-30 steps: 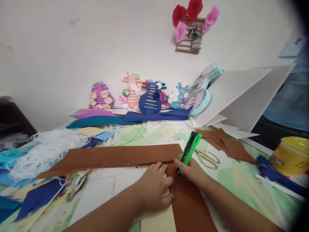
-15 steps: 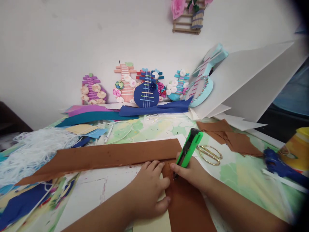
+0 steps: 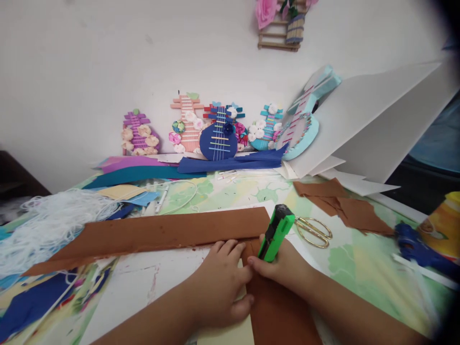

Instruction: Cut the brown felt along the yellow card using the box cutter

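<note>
My right hand [image 3: 283, 268] grips a green utility knife [image 3: 275, 232], its tip down on a brown sheet [image 3: 276, 311] that runs toward me. My left hand [image 3: 219, 285] lies flat with fingers spread on a cream card [image 3: 230, 335], right beside the knife tip and against the brown sheet's left edge. A long brown strip [image 3: 161, 232] stretches left across the table just beyond both hands.
Gold scissors [image 3: 314, 230] lie right of the knife, brown scraps [image 3: 341, 206] beyond them. A blue glue gun [image 3: 417, 247] and yellow tub [image 3: 445, 225] sit far right. White string [image 3: 50, 225] piles up at left. Small craft guitars [image 3: 219, 136] and white boards [image 3: 370, 129] lean against the wall.
The knife has tipped more upright and slid a little toward me along the brown sheet. My left hand has stayed put. The view dropped slightly after the first frame.
</note>
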`<state>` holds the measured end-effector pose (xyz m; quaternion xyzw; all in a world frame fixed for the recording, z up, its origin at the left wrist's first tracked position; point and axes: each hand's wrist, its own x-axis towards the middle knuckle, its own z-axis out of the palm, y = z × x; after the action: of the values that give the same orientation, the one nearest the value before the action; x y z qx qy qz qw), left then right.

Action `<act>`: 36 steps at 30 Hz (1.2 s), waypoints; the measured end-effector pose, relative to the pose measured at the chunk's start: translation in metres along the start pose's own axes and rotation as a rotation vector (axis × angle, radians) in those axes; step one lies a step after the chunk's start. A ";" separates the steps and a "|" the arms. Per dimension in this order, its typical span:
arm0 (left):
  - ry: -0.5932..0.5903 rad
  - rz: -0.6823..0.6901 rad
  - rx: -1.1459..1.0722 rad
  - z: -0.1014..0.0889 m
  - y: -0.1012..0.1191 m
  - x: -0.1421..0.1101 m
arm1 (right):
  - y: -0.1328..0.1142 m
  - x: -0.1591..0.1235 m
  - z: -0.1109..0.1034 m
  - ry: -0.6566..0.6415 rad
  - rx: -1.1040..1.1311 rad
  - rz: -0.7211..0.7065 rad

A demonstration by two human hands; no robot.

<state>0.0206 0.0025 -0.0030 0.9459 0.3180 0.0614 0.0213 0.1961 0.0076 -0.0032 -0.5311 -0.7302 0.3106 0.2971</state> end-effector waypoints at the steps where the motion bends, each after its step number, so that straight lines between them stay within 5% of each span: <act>1: 0.003 -0.002 0.004 0.000 0.000 0.000 | 0.000 0.000 0.000 0.001 0.000 0.004; 14: 0.002 -0.018 0.015 -0.003 0.002 0.000 | 0.005 0.004 -0.002 0.085 0.108 0.152; 21: 0.002 -0.023 0.026 -0.001 0.002 -0.001 | 0.010 0.003 -0.003 0.047 0.218 0.077; 36: -0.002 -0.030 -0.005 0.001 0.001 0.000 | -0.005 -0.007 0.003 0.015 -0.175 -0.038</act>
<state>0.0210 0.0015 -0.0039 0.9411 0.3318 0.0607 0.0247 0.1924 -0.0004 -0.0017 -0.5435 -0.7622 0.2359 0.2607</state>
